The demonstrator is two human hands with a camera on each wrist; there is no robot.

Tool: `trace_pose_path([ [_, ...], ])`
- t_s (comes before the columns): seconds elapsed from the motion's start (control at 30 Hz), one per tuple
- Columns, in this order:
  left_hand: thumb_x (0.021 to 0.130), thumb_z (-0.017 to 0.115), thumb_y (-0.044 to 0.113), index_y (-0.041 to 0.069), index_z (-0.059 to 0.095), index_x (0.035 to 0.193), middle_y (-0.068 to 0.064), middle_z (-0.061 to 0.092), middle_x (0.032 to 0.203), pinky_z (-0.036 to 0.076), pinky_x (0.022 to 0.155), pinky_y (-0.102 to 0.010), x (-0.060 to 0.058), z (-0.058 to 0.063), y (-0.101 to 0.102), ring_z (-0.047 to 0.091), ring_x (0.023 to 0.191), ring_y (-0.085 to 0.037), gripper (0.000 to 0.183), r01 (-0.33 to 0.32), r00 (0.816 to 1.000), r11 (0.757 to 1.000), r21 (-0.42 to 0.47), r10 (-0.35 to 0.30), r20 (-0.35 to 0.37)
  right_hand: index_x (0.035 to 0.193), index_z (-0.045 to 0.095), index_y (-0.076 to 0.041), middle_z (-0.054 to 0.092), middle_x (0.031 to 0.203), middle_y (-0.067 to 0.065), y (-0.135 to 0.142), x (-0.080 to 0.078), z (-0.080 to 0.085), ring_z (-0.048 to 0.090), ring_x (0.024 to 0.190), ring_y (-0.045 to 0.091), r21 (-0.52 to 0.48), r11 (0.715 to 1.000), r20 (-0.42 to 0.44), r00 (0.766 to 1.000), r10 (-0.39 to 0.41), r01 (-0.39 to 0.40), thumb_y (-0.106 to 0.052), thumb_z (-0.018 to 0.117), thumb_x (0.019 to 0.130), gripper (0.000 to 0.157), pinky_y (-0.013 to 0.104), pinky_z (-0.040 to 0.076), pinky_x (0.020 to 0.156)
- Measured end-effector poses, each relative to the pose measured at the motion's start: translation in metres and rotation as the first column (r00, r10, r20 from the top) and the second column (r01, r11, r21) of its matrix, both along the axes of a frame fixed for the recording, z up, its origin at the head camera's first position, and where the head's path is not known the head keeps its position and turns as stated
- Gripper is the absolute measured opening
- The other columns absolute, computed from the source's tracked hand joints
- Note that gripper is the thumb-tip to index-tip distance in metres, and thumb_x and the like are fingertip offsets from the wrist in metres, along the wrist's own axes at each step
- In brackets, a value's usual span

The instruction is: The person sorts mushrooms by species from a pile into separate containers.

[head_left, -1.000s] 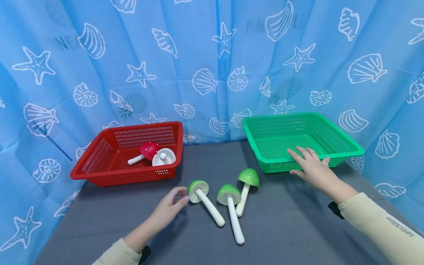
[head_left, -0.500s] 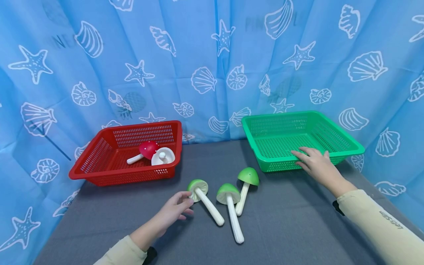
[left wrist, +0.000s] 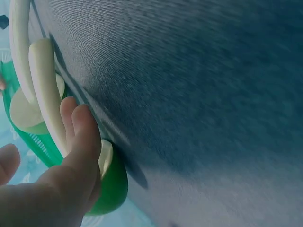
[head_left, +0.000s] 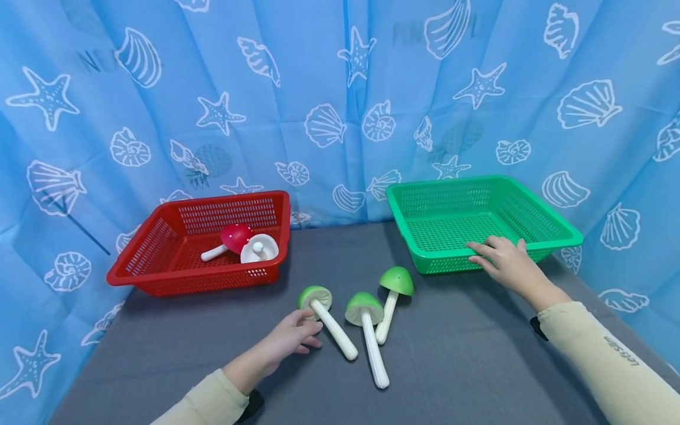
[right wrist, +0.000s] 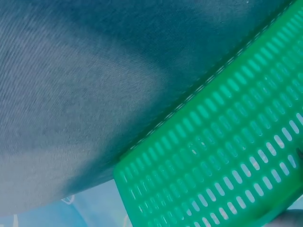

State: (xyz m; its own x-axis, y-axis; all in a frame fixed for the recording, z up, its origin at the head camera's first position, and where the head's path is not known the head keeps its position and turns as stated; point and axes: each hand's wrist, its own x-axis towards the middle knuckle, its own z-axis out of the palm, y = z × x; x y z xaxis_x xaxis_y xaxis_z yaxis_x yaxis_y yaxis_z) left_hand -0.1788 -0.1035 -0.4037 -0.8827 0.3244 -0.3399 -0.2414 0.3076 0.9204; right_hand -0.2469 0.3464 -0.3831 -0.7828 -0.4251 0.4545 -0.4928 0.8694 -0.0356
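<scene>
In the head view, my left hand (head_left: 293, 337) reaches over the cap of the leftmost toy mushroom (head_left: 336, 330), which has a green cap and a pale stem. The left wrist view has its fingers (left wrist: 85, 135) overlapping that stem, with the thumb held apart. Two more green-capped mushrooms, one in the middle (head_left: 373, 348) and one farther back (head_left: 389, 313), lie to the right on the cloth. My right hand (head_left: 507, 265) holds the front rim of the green basket (head_left: 542, 254), fingers over the inner side. The right wrist view is mostly the basket's slotted wall (right wrist: 222, 142).
A red basket (head_left: 202, 283) stands at the back left. In it lie a red-capped white-spotted mushroom (head_left: 236, 237) and another with its white underside (head_left: 264, 243) showing. Behind the grey cloth-covered table (head_left: 457, 366) hangs a blue shell-print curtain (head_left: 319, 71).
My left hand has moved right and slightly down, over the nearest green mushroom. My right hand, spread above the green basket's front edge before, has drawn in onto its rim. The mushrooms lie as before.
</scene>
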Motion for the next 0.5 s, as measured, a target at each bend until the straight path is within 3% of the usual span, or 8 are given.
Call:
trace_pose_path([
  [0.23, 0.098, 0.055, 0.016, -0.017, 0.028, 0.141, -0.023, 0.059, 0.119, 0.055, 0.080, -0.041, -0.005, -0.007, 0.012, 0.069, 0.085, -0.022, 0.060, -0.061, 0.998, 0.998, 0.030, 0.060, 0.033, 0.117, 0.067, -0.003, 0.055, 0.089, 0.012, -0.001, 0.000, -0.004, 0.054, 0.082, 0.034, -0.051, 0.998, -0.023, 0.999, -0.024, 0.023, -0.022, 0.066, 0.091, 0.032, 0.083, 0.023, 0.083],
  [0.5, 0.093, 0.056, 0.004, -0.019, 0.032, 0.134, -0.017, 0.066, 0.098, 0.056, 0.070, -0.034, -0.005, -0.018, 0.030, 0.065, 0.071, -0.015, 0.053, -0.199, 0.980, 0.974, 0.106, 0.198, 0.018, 0.117, 0.068, -0.004, 0.056, 0.089, 0.013, -0.002, 0.000, -0.005, 0.054, 0.084, 0.035, -0.076, 0.997, -0.016, 0.999, -0.031, 0.030, -0.015, 0.070, 0.088, 0.031, 0.084, 0.020, 0.085],
])
